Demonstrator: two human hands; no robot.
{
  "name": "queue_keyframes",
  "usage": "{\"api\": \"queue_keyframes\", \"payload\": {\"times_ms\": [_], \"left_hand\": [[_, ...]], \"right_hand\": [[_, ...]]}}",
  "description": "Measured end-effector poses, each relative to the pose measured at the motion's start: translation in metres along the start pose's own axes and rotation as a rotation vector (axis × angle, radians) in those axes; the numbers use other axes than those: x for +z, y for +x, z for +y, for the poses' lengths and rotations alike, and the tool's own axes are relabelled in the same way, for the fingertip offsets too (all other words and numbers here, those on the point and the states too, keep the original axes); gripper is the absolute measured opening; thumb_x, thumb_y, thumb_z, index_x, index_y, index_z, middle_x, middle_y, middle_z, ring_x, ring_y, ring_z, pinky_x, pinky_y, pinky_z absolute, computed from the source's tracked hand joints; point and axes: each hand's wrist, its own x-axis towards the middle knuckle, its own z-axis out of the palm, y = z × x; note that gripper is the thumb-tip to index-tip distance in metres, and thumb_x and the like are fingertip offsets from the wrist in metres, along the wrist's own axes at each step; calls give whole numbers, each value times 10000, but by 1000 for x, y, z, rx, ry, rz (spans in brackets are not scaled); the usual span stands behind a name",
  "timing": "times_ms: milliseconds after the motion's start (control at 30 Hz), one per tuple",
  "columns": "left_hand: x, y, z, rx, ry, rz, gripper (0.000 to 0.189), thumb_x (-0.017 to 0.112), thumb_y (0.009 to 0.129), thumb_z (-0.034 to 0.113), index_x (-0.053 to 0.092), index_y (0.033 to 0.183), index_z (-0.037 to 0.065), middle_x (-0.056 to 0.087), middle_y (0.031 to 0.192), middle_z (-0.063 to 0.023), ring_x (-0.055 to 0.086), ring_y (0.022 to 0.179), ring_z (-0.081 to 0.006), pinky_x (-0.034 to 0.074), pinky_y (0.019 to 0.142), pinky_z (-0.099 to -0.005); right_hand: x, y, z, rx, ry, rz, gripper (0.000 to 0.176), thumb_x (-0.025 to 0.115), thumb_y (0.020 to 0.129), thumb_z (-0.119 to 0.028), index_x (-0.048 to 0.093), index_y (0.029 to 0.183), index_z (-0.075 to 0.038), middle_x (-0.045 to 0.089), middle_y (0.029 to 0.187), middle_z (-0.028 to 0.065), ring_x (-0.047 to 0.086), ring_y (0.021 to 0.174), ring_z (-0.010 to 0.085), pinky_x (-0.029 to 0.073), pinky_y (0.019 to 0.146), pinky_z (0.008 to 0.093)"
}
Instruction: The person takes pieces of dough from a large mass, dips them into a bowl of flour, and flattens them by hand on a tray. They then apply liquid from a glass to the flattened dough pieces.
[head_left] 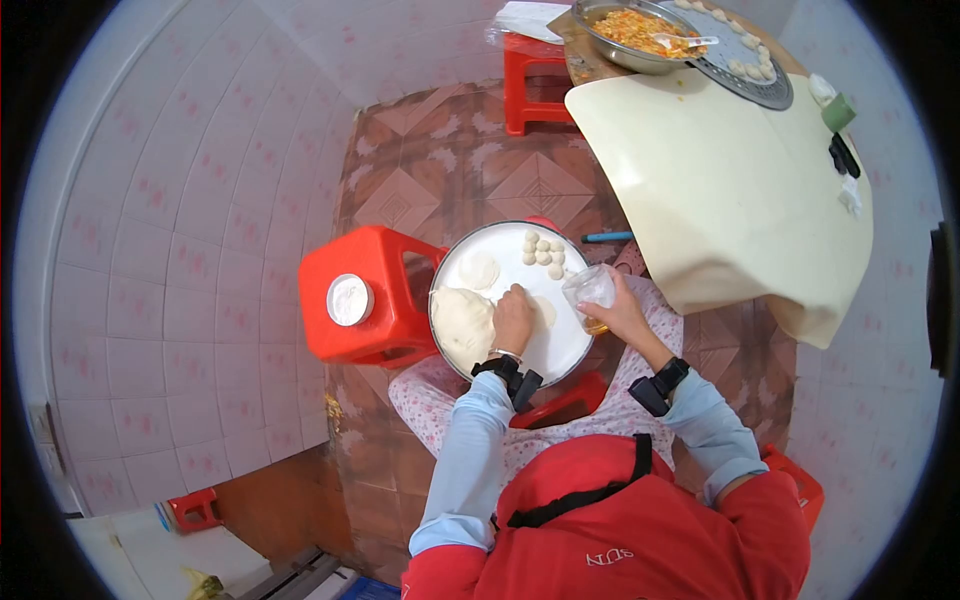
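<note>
A round white tray (563,352) with a dark rim sits in front of my knees. My left hand (513,320) is over its middle, fingers curled in, beside a large pale lump of dough (462,325); what the fingers hold, if anything, is hidden. A thin flat round of dough (543,314) shows just right of that hand. My right hand (624,315) is closed around a clear cup (588,290) tilted over the tray's right edge. Several small dough balls (542,250) lie grouped at the tray's far side, and a pale flattened patch (479,271) lies far left.
A red stool (325,265) on the left bears a small white tub (350,300). At the right, a cream-covered table (720,180) holds a metal bowl of orange filling (640,35) and a tray of dough pieces (750,85). Another red stool (530,85) stands behind.
</note>
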Motion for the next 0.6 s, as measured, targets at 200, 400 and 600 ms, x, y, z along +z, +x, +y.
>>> {"api": "queue_keyframes", "payload": {"times_ms": [200, 400, 600], "left_hand": [[17, 8, -13, 78, 31, 75, 150, 662, 777, 157, 629, 869, 42, 637, 795, -183, 631, 765, -401, 506, 713, -483], [-2, -6, 0, -106, -388, 3, 161, 663, 803, 132, 636, 925, 31, 678, 835, -181, 663, 711, -321, 531, 669, -393], [5, -47, 8, -483, -1263, 100, 373, 583, 901, 46, 465, 1251, -9, 672, 935, -130, 673, 776, -188, 555, 649, -283]], "right_hand": [[-5, -2, 0, -23, -49, -2, 944, 833, 686, -353, 341, 1383, 50, 499, 1312, 259, 525, 1207, 327, 423, 1012, 387], [-7, -3, -1, 4, -3, -3, 946, 834, 683, -366, 345, 1379, 49, 503, 1305, 257, 529, 1200, 325, 431, 1001, 385], [-3, -2, 5, -36, -14, 14, 946, 835, 683, -362, 345, 1378, 51, 511, 1298, 254, 539, 1187, 322, 435, 995, 383]]}}
